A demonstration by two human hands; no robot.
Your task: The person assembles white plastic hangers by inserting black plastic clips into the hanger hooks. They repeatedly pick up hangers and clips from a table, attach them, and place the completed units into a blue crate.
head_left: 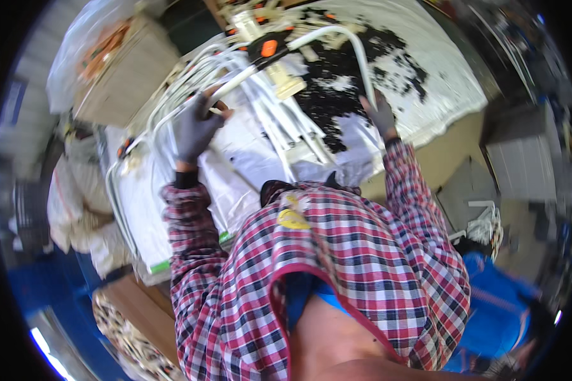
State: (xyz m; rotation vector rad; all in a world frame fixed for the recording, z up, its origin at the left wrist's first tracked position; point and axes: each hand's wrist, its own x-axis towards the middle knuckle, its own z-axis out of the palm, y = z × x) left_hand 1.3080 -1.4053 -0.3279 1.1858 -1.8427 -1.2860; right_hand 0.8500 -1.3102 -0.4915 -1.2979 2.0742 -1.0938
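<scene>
A bent white tube (354, 46) with a black and orange joint (268, 48) spans the space between my two gloved hands. My left hand (200, 127), in a grey glove with bare fingertips, is closed round its left part. My right hand (381, 114), gloved alike, grips its down-curving right end. Under the joint, on the table, is a cream-coloured plastic piece (286, 81). Straight white tubes (292, 127) lie in a bundle between my hands. Small black parts (327, 105) are scattered beside them.
The table has a white plastic cover (448, 108). Bent white tubes (194, 73) are heaped at its left, near a cardboard box (130, 73) with a clear bag. White sacks (76, 203) stand at the left, and an open box (136, 317) lies lower left. Grey boxes (521, 152) are at the right.
</scene>
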